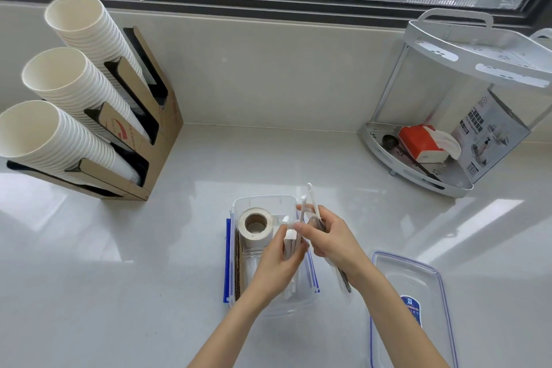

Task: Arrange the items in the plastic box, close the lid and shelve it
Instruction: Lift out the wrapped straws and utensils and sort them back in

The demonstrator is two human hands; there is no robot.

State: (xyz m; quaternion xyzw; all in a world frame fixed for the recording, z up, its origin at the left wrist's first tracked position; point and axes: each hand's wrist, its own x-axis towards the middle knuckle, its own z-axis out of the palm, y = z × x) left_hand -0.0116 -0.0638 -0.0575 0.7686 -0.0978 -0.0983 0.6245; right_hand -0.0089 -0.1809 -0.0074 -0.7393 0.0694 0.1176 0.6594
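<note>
On the glossy white counter (119, 263), the clear rectangular plastic box (265, 202) holds a paper tape roll (256, 224); left hand (276, 263) grips slim white packets (291, 243), right hand (331, 240) clasps wrapped cutlery (312, 203), transparent lid (418, 281) lying flat alongside

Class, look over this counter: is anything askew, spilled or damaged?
Nothing is spilled or damaged. The lid lies off the plastic box, to its right, and thin white packets held in the right hand stick up above the rim, not yet laid flat.

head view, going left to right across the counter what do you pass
cup holder with stacked paper cups → plastic box → lid → corner rack
</note>
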